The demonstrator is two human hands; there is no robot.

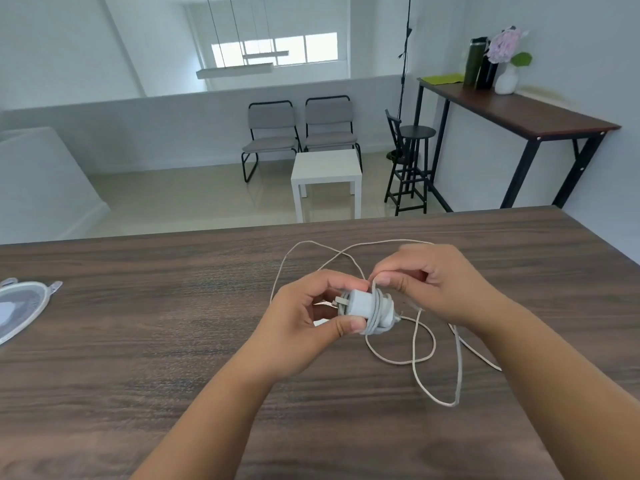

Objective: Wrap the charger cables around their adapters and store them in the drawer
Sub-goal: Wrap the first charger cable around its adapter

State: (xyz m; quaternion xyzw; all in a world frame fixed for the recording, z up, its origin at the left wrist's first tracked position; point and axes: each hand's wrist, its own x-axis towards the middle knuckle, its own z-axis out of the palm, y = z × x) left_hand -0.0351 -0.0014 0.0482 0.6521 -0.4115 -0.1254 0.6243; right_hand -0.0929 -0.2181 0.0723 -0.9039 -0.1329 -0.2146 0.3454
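Note:
A white charger adapter with its prongs pointing left is held above the dark wooden table. My left hand grips the adapter between thumb and fingers. Several turns of the white cable are wound round the adapter's right end. My right hand pinches the cable just above the adapter. The rest of the cable lies in loose loops on the table, beyond and to the right of my hands. No drawer is in view.
A flat grey-and-white object lies at the table's left edge. Beyond the table's far edge are two grey chairs, a white side table, a black stool and a tall brown counter with bottles and a vase.

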